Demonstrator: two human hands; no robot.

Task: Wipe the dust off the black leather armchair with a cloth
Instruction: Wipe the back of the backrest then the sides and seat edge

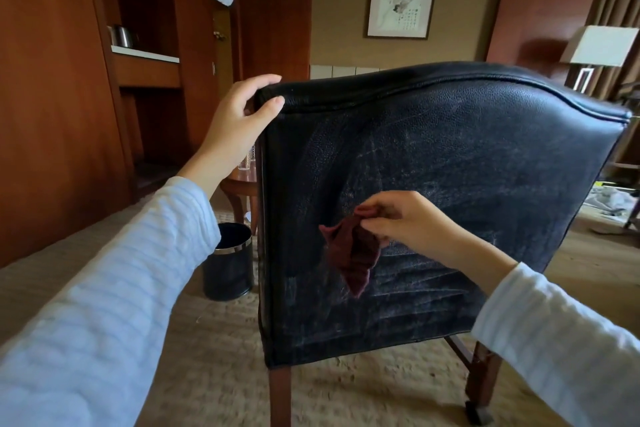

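Left hand [239, 114] is on the top-left corner of the armchair [467, 149], its grip clamped there: fingers over the top edge, thumb on the rear face, apparently steadying the frame. We're looking at the rear panel of the backrest (seat side not visible). The cloth [353, 253] is left of centre, about mid-height and against or just off the leather; contact is hard to call. It's bunched and hangs with its long axis roughly vertical, tail pointing down. Right hand [408, 222] is just right of it, grip pinched on the cloth's top edge between fingertips and thumb, so the fabric lies down-left of the pinch. Grey dust streaks cover most of the panel, heaviest to the right and below. My read: the right hand does the wiping since the left is well apart, and the cloth needs flattening onto the panel before it sweeps right.
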